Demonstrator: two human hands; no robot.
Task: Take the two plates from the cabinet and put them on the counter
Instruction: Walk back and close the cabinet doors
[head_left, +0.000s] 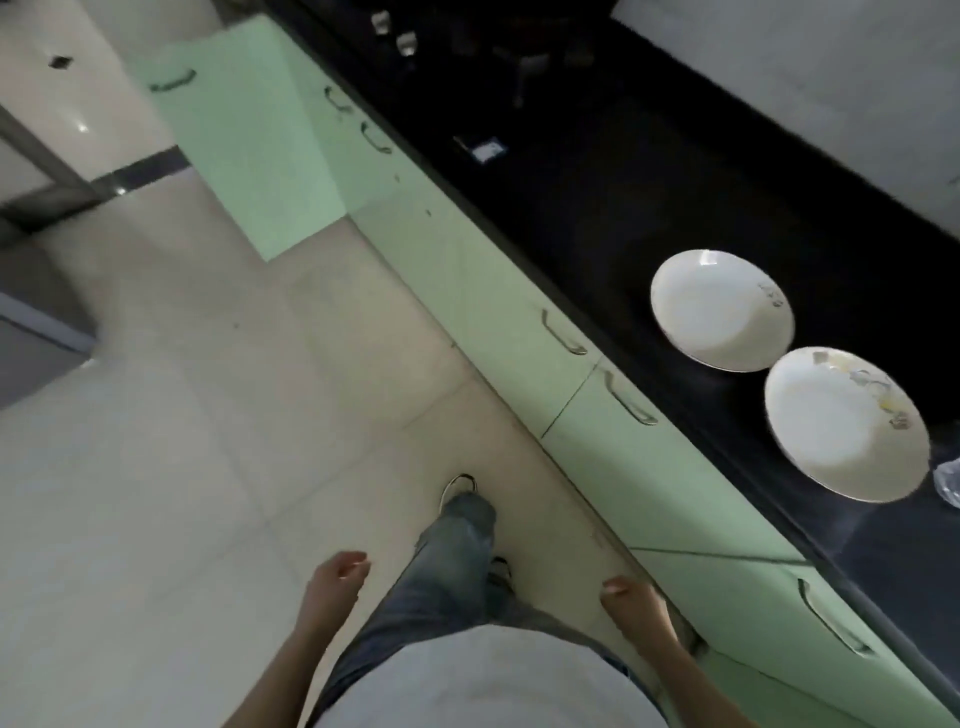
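Two white plates lie side by side on the black counter (597, 171) at the right. The farther plate (722, 310) has a small grey motif near its rim. The nearer plate (845, 422) carries a coloured floral print. Both lie flat and apart from my hands. My left hand (337, 571) hangs low over the floor with fingers loosely curled and nothing in it. My right hand (631, 597) hangs beside the cabinet fronts, fingers curled, also holding nothing. A green cabinet door (234, 140) stands swung out at the far end.
Pale green cabinet fronts (519, 312) with metal handles run under the counter. Beige floor tiles (208, 415) spread to the left. My jeans leg and shoe (457, 499) are stepping forward. Clear plastic (948, 480) lies at the counter's right edge; a stove with knobs (405, 41) sits far back.
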